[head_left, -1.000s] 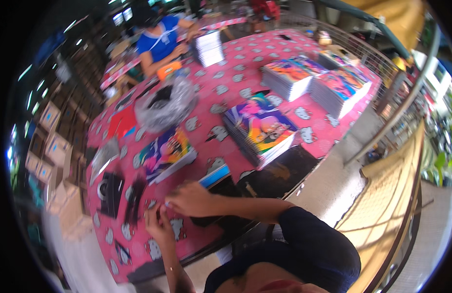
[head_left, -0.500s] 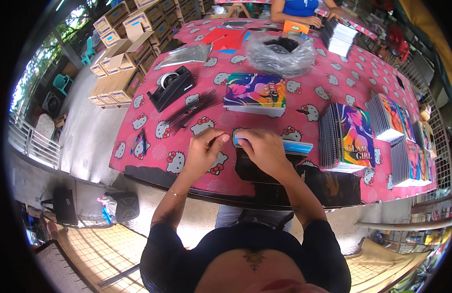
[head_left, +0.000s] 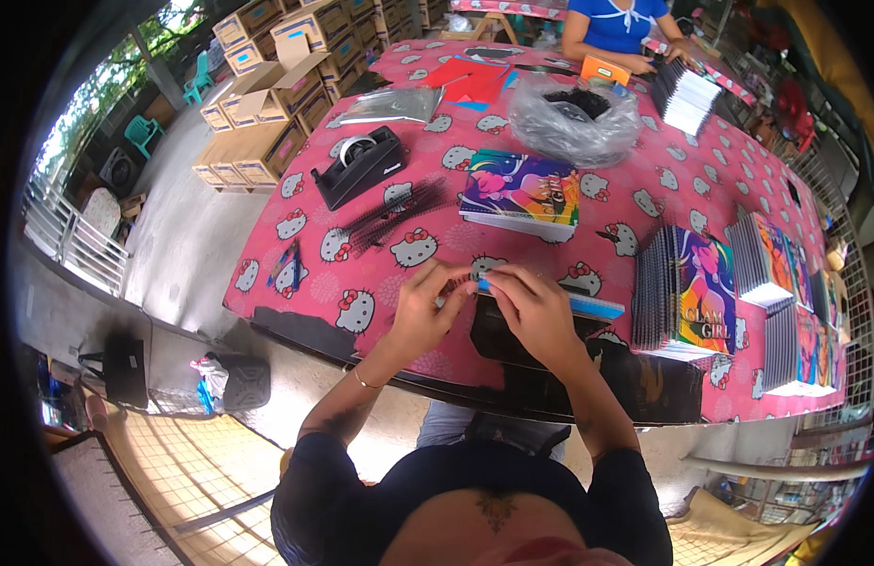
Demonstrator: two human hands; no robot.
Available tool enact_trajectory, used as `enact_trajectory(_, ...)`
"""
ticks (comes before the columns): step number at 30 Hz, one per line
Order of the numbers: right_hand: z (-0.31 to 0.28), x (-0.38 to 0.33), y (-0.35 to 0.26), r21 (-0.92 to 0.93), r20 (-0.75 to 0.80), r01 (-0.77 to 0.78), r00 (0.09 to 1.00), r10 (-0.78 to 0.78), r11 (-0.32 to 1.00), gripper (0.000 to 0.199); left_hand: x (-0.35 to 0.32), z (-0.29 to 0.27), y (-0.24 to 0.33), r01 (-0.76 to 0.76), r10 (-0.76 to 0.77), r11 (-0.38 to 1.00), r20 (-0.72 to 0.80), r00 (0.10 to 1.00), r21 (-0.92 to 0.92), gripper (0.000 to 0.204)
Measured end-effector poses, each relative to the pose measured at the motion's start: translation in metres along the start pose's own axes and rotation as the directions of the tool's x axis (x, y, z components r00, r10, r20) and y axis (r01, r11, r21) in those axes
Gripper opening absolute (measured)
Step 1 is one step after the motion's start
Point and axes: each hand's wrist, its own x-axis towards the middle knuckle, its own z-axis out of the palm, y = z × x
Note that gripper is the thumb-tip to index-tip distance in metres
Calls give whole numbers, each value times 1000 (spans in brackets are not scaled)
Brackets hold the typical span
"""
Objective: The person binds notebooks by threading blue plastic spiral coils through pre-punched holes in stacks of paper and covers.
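Note:
A thin notebook (head_left: pixel 597 307) with a blue edge stands edge-on in front of me, its left end at my fingertips. My right hand (head_left: pixel 533 316) is closed around that end, thumb and fingers pinching it. Just left of it, my left hand (head_left: pixel 426 307) pinches what looks like the end of a dark binding coil (head_left: pixel 463 281) at the notebook's corner; the fingers partly hide it. Below the notebook is a black block-like thing (head_left: pixel 498 332), mostly covered by my right hand. Beyond my hands lies a small stack of colourful notebooks (head_left: pixel 522 189).
Loose black binding coils (head_left: pixel 394 215) and a tape dispenser (head_left: pixel 359 168) lie to the left. Stacks of coil-bound notebooks (head_left: pixel 706 288) stand at right. A plastic bag (head_left: pixel 579 123) sits farther back, near a co-worker in blue (head_left: pixel 616 28) beside white-paged notebooks (head_left: pixel 685 99).
My left hand has come closer to my right, and its fingertips now meet at the notebook's left end. The whole view has shifted slightly.

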Motion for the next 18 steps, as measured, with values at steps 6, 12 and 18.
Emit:
enact_trajectory(6, -4, 7, -15, 96, -56, -128, 989, 133, 987, 16, 6, -9, -2, 4, -25, 980, 103, 994, 201, 19)
enact_trajectory(12, 7, 12, -11, 42, 73, -101, 992, 98, 994, 13, 5, -13, -8, -20, -13, 961, 119, 993, 275, 19)
enact_trajectory(18, -1, 9, -8, 18, 132, -113, 985, 110, 993, 13, 14, -14, -7, -171, 138, 980, 274, 952, 98, 27)
